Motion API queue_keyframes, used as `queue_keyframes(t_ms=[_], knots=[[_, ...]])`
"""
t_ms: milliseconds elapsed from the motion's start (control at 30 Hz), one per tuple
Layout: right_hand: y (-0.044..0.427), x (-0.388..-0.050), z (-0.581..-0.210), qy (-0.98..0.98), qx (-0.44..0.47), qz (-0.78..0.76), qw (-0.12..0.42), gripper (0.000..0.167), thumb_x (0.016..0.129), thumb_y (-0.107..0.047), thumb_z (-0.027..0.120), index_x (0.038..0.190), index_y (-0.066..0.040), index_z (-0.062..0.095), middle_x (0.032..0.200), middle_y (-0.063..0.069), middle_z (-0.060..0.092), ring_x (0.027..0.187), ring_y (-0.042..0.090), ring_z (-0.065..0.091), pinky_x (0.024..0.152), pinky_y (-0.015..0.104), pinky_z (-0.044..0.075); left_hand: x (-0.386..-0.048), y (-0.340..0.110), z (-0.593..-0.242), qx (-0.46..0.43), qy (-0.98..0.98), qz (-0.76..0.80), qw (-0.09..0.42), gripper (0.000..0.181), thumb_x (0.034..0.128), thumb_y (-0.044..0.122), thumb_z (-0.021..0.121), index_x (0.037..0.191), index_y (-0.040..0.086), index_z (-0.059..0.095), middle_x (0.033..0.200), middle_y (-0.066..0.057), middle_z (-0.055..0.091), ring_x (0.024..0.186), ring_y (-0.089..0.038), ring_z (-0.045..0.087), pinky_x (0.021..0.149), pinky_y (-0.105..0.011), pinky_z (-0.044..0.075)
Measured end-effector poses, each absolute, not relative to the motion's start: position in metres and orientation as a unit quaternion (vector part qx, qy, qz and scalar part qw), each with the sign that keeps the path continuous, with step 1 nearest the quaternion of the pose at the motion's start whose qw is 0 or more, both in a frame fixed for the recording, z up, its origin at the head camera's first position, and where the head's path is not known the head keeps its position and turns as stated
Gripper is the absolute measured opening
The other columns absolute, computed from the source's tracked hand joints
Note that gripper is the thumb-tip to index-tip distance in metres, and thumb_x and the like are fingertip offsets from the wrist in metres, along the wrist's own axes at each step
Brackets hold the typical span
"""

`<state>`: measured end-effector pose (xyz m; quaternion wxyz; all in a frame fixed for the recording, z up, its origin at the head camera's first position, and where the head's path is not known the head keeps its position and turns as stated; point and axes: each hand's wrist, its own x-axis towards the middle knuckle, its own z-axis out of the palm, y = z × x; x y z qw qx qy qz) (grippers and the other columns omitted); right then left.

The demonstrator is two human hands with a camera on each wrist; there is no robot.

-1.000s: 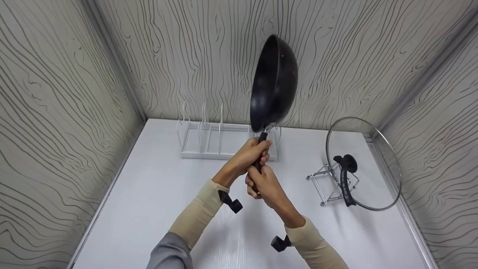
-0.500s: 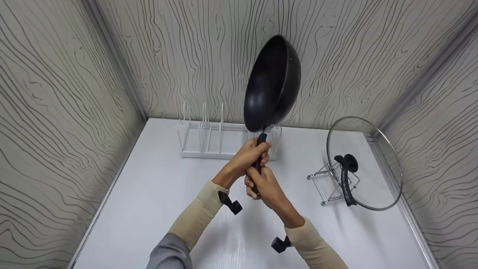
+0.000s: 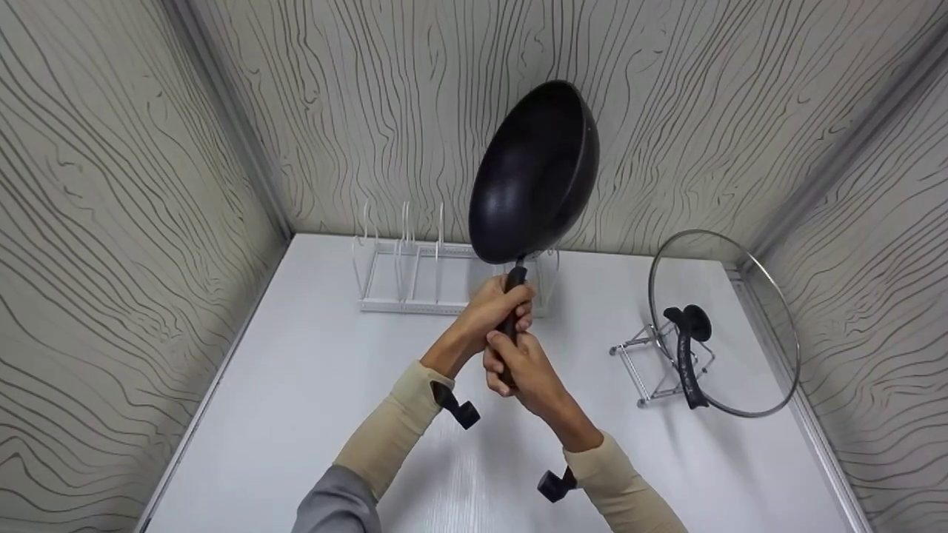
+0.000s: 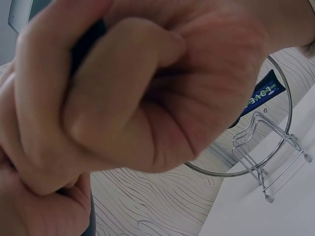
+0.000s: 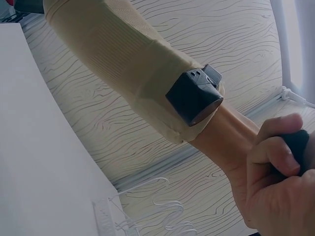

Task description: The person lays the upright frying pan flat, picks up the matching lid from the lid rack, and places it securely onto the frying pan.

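Note:
A dark deep pan [image 3: 533,174] is held up in the head view, tilted, its hollow side turned toward the left and the camera. My left hand [image 3: 496,307] grips the black handle [image 3: 516,278] just below the pan. Lower on the same handle, my right hand [image 3: 526,370] is curled round its end, close against the left. In the left wrist view the left hand [image 4: 147,88] fills much of the picture, fingers curled. The right wrist view has a hand [image 5: 280,182] at the right edge, closed round the dark handle [image 5: 295,147].
Behind the hands, a white wire rack [image 3: 418,307] stands at the table's back, partly hidden by pan and hands. To the right, a glass lid [image 3: 755,333] with a black handle leans on a small metal stand [image 3: 633,370]. Patterned walls [image 3: 333,111] enclose the white table [image 3: 296,414].
The pan has turned about its handle, so more of its inside shows, and its body has swung slightly left and down. Both hands keep their grip and have barely moved.

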<state>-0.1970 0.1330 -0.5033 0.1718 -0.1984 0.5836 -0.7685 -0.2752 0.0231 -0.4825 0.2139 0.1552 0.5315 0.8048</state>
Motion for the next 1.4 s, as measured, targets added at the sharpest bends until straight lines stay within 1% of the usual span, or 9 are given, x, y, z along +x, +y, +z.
queue_keyframes(t_ms=[200, 500, 700, 900, 1000, 1233, 1400], knots=[[0.134, -0.198, -0.505, 0.550, -0.220, -0.784, 0.188, 0.034, 0.115, -0.020, 0.042, 0.083, -0.012, 0.048, 0.068, -0.008, 0.047, 0.046, 0.001, 0.052, 0.045, 0.016, 0.041, -0.274, 0.021, -0.484, 0.156, 0.518, 0.813, 0.216, 0.020, 0.1018, 0.010, 0.055, 0.082, 0.012, 0.051, 0.062, 0.008, 0.049, 0.051, -0.005, 0.053, 0.051, -0.019, 0.046], [0.133, -0.200, -0.507, 0.521, -0.245, -0.793, 0.199, 0.031, 0.116, -0.018, 0.038, 0.086, -0.012, 0.047, 0.068, -0.009, 0.045, 0.046, 0.000, 0.051, 0.045, 0.016, 0.041, -0.272, 0.019, -0.489, 0.155, 0.498, 0.825, 0.219, 0.014, 0.1039, 0.015, 0.058, 0.090, 0.010, 0.057, 0.066, 0.008, 0.056, 0.055, -0.006, 0.061, 0.056, -0.020, 0.051], [0.133, -0.200, -0.507, 0.507, -0.251, -0.797, 0.213, 0.035, 0.115, -0.016, 0.037, 0.082, -0.014, 0.049, 0.067, -0.011, 0.047, 0.048, -0.001, 0.053, 0.046, 0.015, 0.043, -0.272, 0.019, -0.492, 0.160, 0.457, 0.845, 0.228, 0.022, 0.1069, 0.016, 0.057, 0.086, 0.013, 0.052, 0.066, 0.010, 0.052, 0.051, -0.003, 0.057, 0.052, -0.016, 0.047], [0.133, -0.200, -0.508, 0.493, -0.267, -0.799, 0.217, 0.036, 0.115, -0.014, 0.035, 0.083, -0.015, 0.050, 0.068, -0.012, 0.049, 0.049, -0.002, 0.054, 0.046, 0.014, 0.042, -0.271, 0.019, -0.493, 0.172, 0.414, 0.859, 0.247, 0.030, 0.1086, 0.016, 0.052, 0.079, 0.017, 0.048, 0.060, 0.013, 0.048, 0.046, 0.001, 0.055, 0.047, -0.013, 0.043], [0.132, -0.200, -0.509, 0.490, -0.272, -0.799, 0.216, 0.037, 0.115, -0.015, 0.034, 0.082, -0.015, 0.051, 0.068, -0.013, 0.049, 0.049, -0.002, 0.054, 0.045, 0.015, 0.042, -0.271, 0.018, -0.494, 0.174, 0.404, 0.862, 0.253, 0.031, 0.1092, 0.015, 0.051, 0.079, 0.018, 0.047, 0.058, 0.014, 0.047, 0.045, 0.003, 0.053, 0.045, -0.012, 0.041], [0.132, -0.200, -0.512, 0.492, -0.271, -0.799, 0.214, 0.036, 0.115, -0.013, 0.034, 0.083, -0.014, 0.051, 0.070, -0.011, 0.049, 0.049, 0.000, 0.053, 0.046, 0.015, 0.042, -0.270, 0.017, -0.495, 0.179, 0.444, 0.845, 0.238, 0.035, 0.1078, 0.016, 0.054, 0.074, 0.018, 0.045, 0.057, 0.013, 0.046, 0.046, 0.001, 0.051, 0.045, -0.014, 0.039], [0.132, -0.200, -0.513, 0.488, -0.260, -0.803, 0.224, 0.034, 0.115, -0.014, 0.036, 0.085, -0.014, 0.051, 0.071, -0.010, 0.048, 0.050, 0.000, 0.053, 0.048, 0.015, 0.042, -0.270, 0.015, -0.497, 0.188, 0.464, 0.835, 0.227, 0.036, 0.1078, 0.016, 0.054, 0.073, 0.018, 0.044, 0.059, 0.011, 0.045, 0.048, 0.000, 0.052, 0.047, -0.015, 0.040]])
